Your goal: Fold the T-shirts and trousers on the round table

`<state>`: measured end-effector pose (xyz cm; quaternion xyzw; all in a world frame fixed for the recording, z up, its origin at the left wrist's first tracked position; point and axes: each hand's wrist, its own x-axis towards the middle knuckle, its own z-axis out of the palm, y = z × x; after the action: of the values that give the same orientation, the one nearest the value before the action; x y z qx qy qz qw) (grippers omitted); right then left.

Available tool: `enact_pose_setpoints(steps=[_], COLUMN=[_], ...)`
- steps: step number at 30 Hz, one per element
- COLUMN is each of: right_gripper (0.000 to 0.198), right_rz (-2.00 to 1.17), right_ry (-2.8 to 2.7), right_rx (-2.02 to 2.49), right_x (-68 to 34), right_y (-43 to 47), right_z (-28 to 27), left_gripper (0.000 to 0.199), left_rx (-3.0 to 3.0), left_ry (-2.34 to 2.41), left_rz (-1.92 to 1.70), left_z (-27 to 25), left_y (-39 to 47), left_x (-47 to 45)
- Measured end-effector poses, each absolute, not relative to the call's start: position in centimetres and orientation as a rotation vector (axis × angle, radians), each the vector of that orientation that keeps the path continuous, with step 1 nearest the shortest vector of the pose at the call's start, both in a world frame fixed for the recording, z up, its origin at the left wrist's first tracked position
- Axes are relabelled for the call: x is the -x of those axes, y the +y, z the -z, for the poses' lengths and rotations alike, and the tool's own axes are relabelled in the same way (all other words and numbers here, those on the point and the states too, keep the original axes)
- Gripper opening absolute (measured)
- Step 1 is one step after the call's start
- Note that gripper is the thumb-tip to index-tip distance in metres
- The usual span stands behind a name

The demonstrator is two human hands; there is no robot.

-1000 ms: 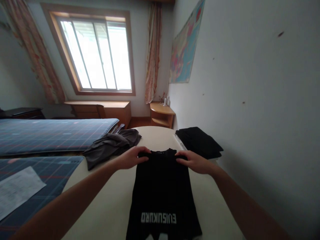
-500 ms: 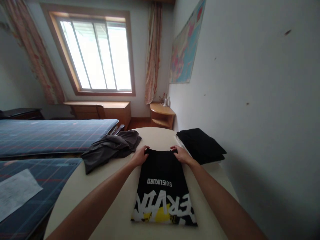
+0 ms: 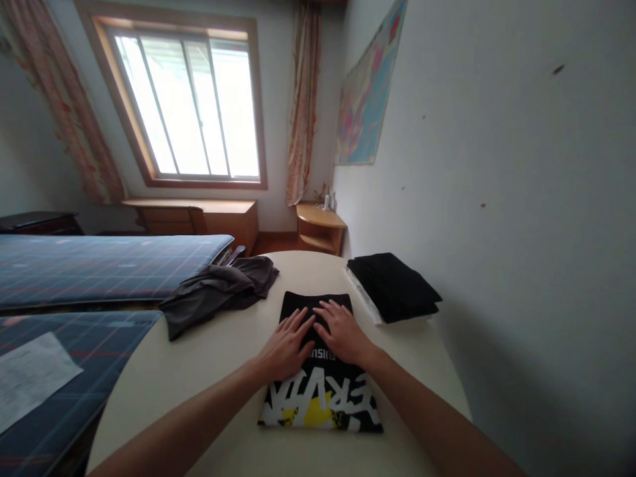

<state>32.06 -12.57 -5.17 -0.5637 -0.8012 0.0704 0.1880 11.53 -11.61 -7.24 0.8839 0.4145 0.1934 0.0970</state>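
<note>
A folded black T-shirt (image 3: 318,404) with white lettering and a yellow patch lies flat on the round cream table (image 3: 223,397). My left hand (image 3: 288,346) rests palm down on its left half, fingers spread. On the right half lies my right hand (image 3: 342,332), also flat with its fingers apart. The fingertips of both hands come close together near the middle of the shirt. Part of the smaller printed word is hidden under them. The shirt's far edge shows beyond my fingers.
A stack of folded black clothes (image 3: 395,285) sits on something white at the table's right, near the wall. A crumpled dark grey garment (image 3: 223,291) hangs over the left edge. Left of the table are blue plaid mattresses (image 3: 99,265), with a paper sheet (image 3: 34,377) on the nearer one.
Both hands have let go of the shirt's far edge and moved nearer to me and inward. They now lie flat on top of the shirt.
</note>
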Motion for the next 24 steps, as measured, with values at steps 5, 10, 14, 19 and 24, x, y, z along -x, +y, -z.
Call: enact_pose_setpoints(steps=[5, 10, 14, 19, 24], right_gripper=[0.067, 0.070, 0.064, 0.057, 0.048], right_rz=[-0.324, -0.386, -0.304, -0.160, -0.029], right_ry=[-2.370, -2.138, -2.009, -1.945, -2.056], right_rx=[1.738, 2.039, 2.078, 2.030, 1.777], right_x=[-32.6, -35.0, -35.1, -34.6, -33.8], right_y=[-14.1, -11.6, -10.2, -10.0, -12.0], right_z=[7.0, 6.9, 7.2, 7.9, 5.8], left_gripper=[0.060, 0.067, 0.067, 0.063, 0.055], left_rx=[-2.560, -2.496, -2.471, -2.439, -2.543], left_ry=[1.484, 1.560, 1.643, 1.666, 1.595], left_rz=[-0.338, -0.265, -0.391, -0.420, -0.671], left_z=[8.7, 7.5, 7.5, 8.7, 8.4], left_y=[-12.8, -11.2, -8.5, -7.0, -7.9], left_x=[-11.1, -11.7, -11.6, -11.1, -11.2])
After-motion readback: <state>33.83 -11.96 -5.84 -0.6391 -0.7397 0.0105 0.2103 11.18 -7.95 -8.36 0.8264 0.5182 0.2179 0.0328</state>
